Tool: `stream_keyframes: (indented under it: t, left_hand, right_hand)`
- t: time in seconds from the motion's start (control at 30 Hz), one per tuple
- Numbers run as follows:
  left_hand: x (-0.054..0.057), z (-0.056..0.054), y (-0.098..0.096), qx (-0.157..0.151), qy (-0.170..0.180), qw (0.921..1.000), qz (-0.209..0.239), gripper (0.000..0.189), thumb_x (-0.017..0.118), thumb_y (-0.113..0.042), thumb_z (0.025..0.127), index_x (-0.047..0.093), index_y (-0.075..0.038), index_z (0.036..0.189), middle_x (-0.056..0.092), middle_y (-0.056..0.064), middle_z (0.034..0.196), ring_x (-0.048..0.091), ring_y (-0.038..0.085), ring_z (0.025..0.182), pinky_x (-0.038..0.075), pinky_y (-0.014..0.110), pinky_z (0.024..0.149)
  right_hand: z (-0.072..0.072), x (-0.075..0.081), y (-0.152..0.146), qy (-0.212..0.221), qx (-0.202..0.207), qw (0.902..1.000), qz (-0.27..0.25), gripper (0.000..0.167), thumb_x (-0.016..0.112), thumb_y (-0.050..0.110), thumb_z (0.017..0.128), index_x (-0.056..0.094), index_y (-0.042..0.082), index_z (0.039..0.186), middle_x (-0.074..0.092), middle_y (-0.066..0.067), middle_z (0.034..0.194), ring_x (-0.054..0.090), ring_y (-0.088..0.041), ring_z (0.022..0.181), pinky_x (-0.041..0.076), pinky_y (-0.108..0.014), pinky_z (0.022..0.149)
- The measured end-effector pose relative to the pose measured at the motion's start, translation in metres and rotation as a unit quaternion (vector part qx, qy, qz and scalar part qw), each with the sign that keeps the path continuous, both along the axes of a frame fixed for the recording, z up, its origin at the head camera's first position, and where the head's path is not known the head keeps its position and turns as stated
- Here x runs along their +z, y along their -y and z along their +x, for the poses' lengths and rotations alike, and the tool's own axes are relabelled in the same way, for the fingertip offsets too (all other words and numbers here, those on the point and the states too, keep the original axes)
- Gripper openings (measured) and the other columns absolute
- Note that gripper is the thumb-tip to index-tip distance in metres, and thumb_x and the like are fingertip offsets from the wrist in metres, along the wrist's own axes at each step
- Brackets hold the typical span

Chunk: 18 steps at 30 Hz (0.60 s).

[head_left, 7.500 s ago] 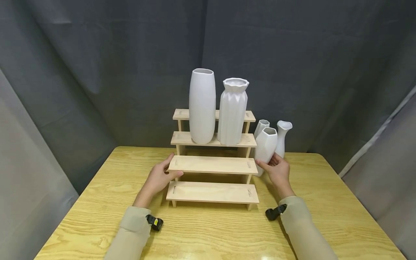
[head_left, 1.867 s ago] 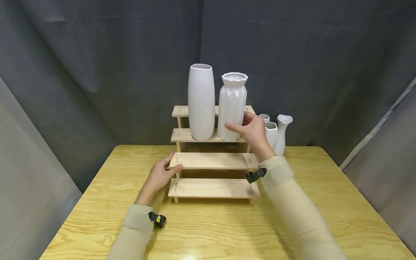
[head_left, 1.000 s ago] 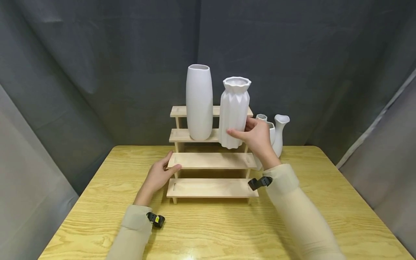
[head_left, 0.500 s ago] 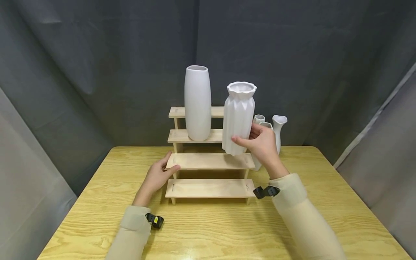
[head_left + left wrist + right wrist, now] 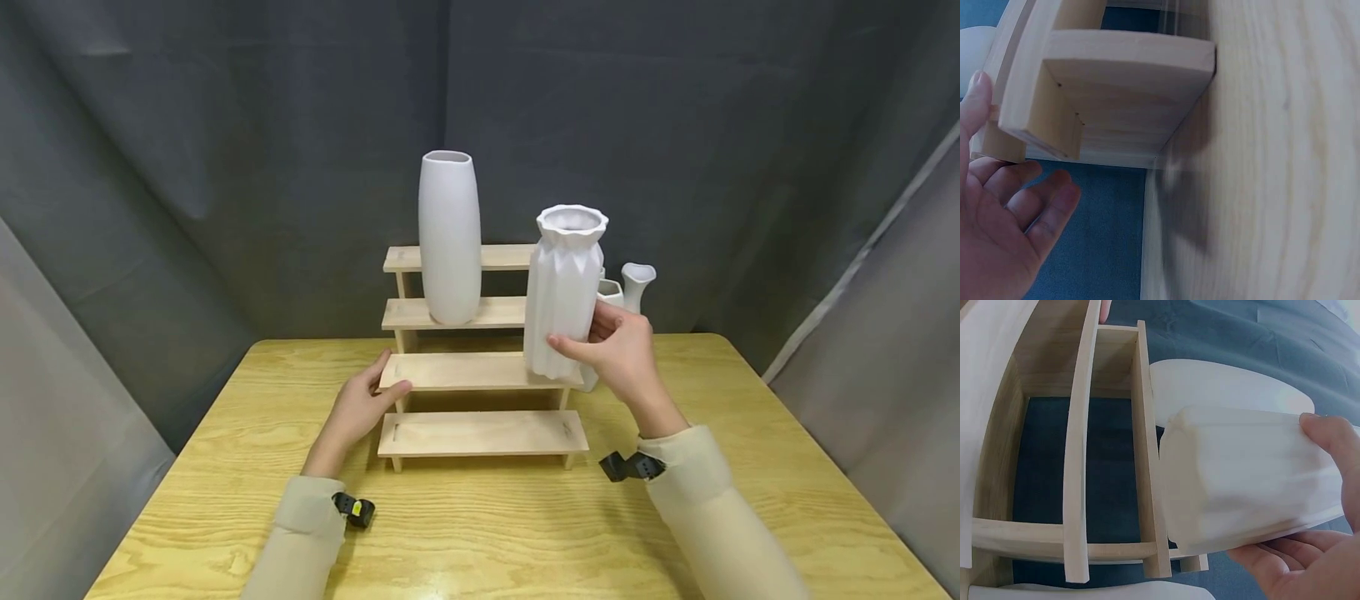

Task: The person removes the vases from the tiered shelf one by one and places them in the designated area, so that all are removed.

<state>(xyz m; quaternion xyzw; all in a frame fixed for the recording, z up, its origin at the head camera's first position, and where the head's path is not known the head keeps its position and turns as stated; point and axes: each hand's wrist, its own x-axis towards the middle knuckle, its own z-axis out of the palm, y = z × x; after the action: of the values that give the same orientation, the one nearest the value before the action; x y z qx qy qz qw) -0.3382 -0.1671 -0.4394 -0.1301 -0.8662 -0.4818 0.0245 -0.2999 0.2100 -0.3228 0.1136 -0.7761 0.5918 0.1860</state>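
Observation:
In the head view my right hand (image 5: 622,350) grips a white pleated vase (image 5: 562,300) with a scalloped rim, thumb in front and fingers round its right side. The vase is upright and overlaps the right end of the stand's steps. Its bare base shows in the right wrist view, off the shelves. My left hand (image 5: 360,408) holds the left end of a middle step of the wooden stepped stand (image 5: 483,433), thumb on top. In the left wrist view the fingers (image 5: 1047,206) curl beneath the board's end. A tall smooth white vase (image 5: 450,242) stands on the step second from the top.
Right of the stand, partly behind the pleated vase and my right hand, are smaller white vases: a flared one (image 5: 637,283) and an angular-mouthed one (image 5: 611,292). A wood-grain table (image 5: 480,533) carries everything. A dark grey curtain (image 5: 300,167) hangs behind.
My right hand has left the small vase beside the stand, taken hold of the pleated vase and moved it off its step, rightward and toward me. My left hand has stayed on the stand.

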Motion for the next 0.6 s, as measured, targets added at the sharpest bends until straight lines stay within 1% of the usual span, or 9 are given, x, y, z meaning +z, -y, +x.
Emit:
stream_keyframes:
  t: [0.23, 0.43, 0.6]
  left_hand:
    - [0.000, 0.000, 0.001, -0.001, 0.002, 1.0000, -0.002, 0.084, 0.061, -0.062, 0.090, 0.026, -0.026, 0.157, 0.028, 0.006, 0.158, 0.036, 0.031, 0.140, 0.039, 0.049, 0.107]
    - [0.001, -0.001, 0.000, -0.002, 0.000, 1.0000, -0.002, 0.085, 0.061, -0.062, 0.089, 0.026, -0.025, 0.157, 0.028, 0.006, 0.158, 0.036, 0.030, 0.140, 0.040, 0.049, 0.107]
    - [0.001, -0.001, 0.000, 0.000, -0.002, 1.0000, -0.004, 0.084, 0.061, -0.061, 0.090, 0.027, -0.024, 0.157, 0.029, 0.006, 0.158, 0.036, 0.030, 0.140, 0.040, 0.049, 0.107]
  right_hand:
    - [0.012, -0.005, -0.006, 0.004, -0.004, 0.9999, 0.014, 0.063, 0.091, 0.022, 0.072, 0.065, -0.001, 0.125, 0.069, -0.015, 0.115, 0.068, -0.022, 0.102, 0.054, -0.024, 0.085]
    - [0.020, -0.009, -0.009, 0.007, -0.007, 0.9999, 0.012, 0.063, 0.090, 0.020, 0.073, 0.065, -0.002, 0.126, 0.068, -0.016, 0.116, 0.067, -0.022, 0.105, 0.054, -0.026, 0.087]
    - [0.028, -0.014, -0.012, 0.006, -0.011, 0.9997, 0.020, 0.061, 0.090, 0.018, 0.074, 0.065, -0.003, 0.125, 0.069, -0.017, 0.115, 0.067, -0.020, 0.103, 0.054, -0.024, 0.085]
